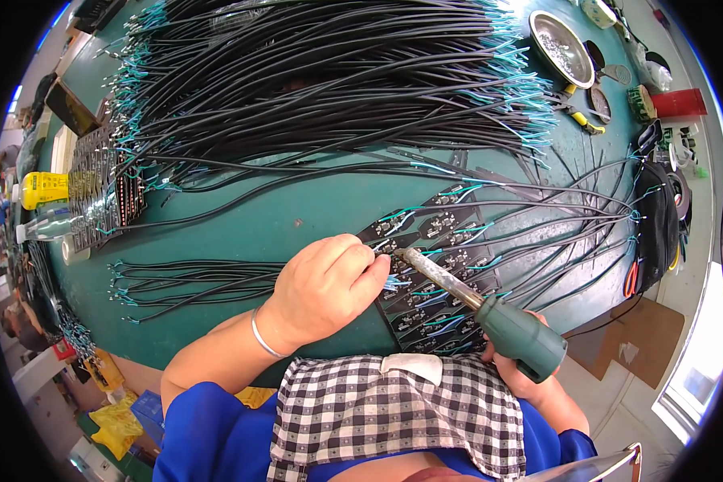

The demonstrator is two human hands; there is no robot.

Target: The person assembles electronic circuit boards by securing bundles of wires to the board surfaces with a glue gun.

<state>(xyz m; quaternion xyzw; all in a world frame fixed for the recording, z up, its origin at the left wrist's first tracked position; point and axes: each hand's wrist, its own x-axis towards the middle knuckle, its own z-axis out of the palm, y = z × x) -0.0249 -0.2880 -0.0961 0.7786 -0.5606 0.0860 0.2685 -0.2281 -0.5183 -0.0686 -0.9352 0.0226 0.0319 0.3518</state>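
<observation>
My left hand [325,285] is closed in a pinch over the black circuit boards [426,321], its fingertips at a thin light wire [391,233]. What lies right between the fingertips is mostly hidden. My right hand [516,373] is wrapped around the green handle of a soldering iron [522,337]. The iron's metal barrel slants up and left, and its tip is close to my left fingertips, above the boards. Black cables with white and teal wire ends run from the boards to the right. Under my left hand lies a small bundle of black cables [209,277].
A large heap of black cables [321,80] covers the far side of the green table [241,213]. A metal bowl [562,50] and yellow-handled pliers [586,122] lie far right. Yellow bottle [46,190] and stacked boards [96,181] stand left. A black pouch [659,217] hangs at the right edge.
</observation>
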